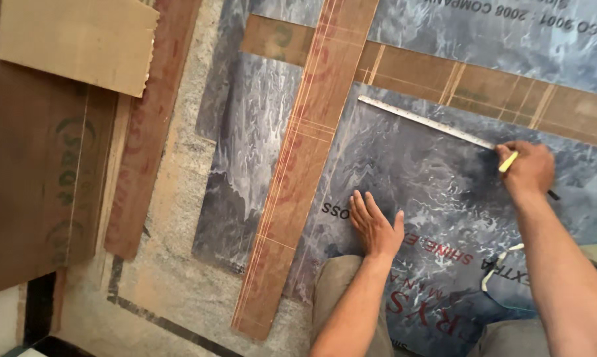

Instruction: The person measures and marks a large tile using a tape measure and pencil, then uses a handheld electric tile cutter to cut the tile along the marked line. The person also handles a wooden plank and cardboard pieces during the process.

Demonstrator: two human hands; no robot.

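A blue-grey marbled laminate sheet (pixel 410 165) lies on the floor in front of my knees. My left hand (pixel 376 227) presses flat on it, fingers spread. My right hand (pixel 528 168) grips a yellow pencil (pixel 508 162) at the near end of a long metal ruler (pixel 424 120), which lies along the sheet's far edge. A long brown plywood strip (pixel 298 172) runs from top to bottom just left of the sheet.
A second plywood strip (pixel 483 82) crosses behind the ruler. More marbled laminate (pixel 252 132) lies at left and top. Brown plywood boards (pixel 40 172) and a tan cardboard piece (pixel 80 39) are stacked at far left. Speckled stone floor (pixel 173 277) shows between them.
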